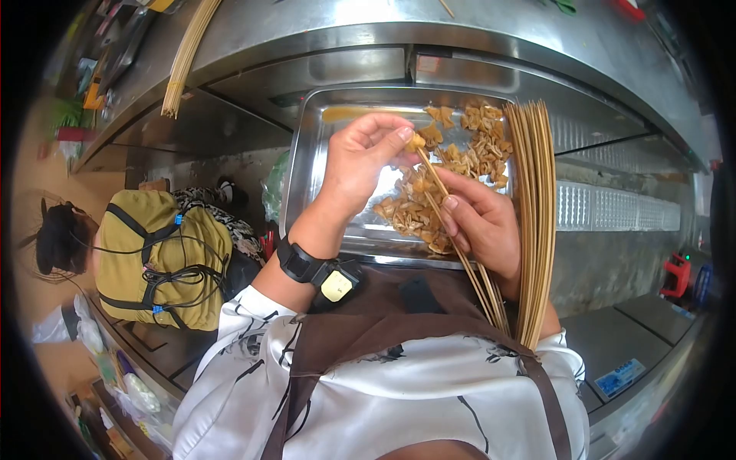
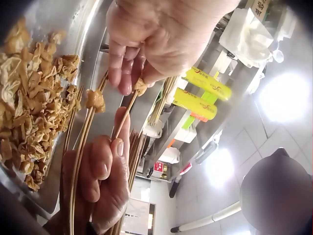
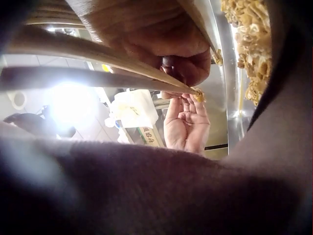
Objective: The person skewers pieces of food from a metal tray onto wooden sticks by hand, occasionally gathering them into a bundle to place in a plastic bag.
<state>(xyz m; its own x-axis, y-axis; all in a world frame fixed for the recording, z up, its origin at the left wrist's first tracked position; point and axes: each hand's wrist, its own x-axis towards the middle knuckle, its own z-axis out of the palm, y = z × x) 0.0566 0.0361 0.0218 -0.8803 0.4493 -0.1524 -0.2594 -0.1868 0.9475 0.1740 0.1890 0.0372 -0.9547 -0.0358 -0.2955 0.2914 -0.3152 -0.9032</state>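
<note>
My left hand [image 1: 364, 157] pinches a small tan, folded food piece [image 2: 141, 87] between thumb and fingers, at the tip of a bamboo skewer [image 2: 125, 116]. My right hand [image 1: 484, 228] grips that skewer and several more, which slant down towards the apron. Another tan piece [image 2: 96, 101] is threaded near the end of a skewer in the right hand. Under both hands lies a shallow steel tray [image 1: 305, 146] with a heap of the same food pieces [image 1: 484, 138]. A thick bundle of bare bamboo skewers [image 1: 534, 207] stands along the tray's right side, beside the right forearm.
A steel counter [image 1: 322, 46] runs beyond the tray, with another bundle of skewers [image 1: 181, 77] at its left. On the left, a person with a khaki backpack [image 1: 157, 261] is low down near the counter. A red object [image 1: 675, 276] stands at the far right.
</note>
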